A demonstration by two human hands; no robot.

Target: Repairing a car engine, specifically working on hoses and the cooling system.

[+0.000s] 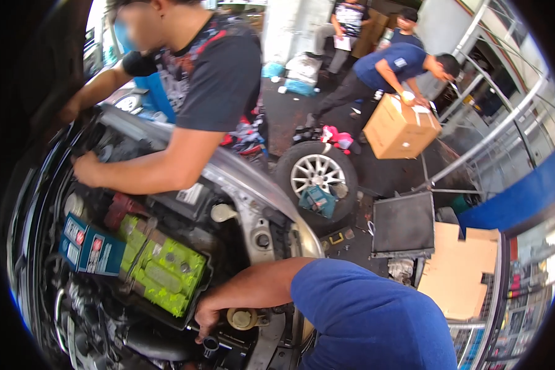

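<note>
My right hand reaches into the engine bay, fingers bent down beside the battery tray and a black tube opening; what they grip is hidden. A yellow-green battery sits left of it, with a teal printed box resting at its far left. A pale round cap lies under my wrist. My left hand is not in view. A co-worker in a dark T-shirt leans over the bay from the upper left, hands at the front edge.
A loose wheel with a teal package lies beyond the fender. A person in blue bends over a cardboard box; two people stand behind. A dark square panel, flattened cardboard and metal scaffolding are at right.
</note>
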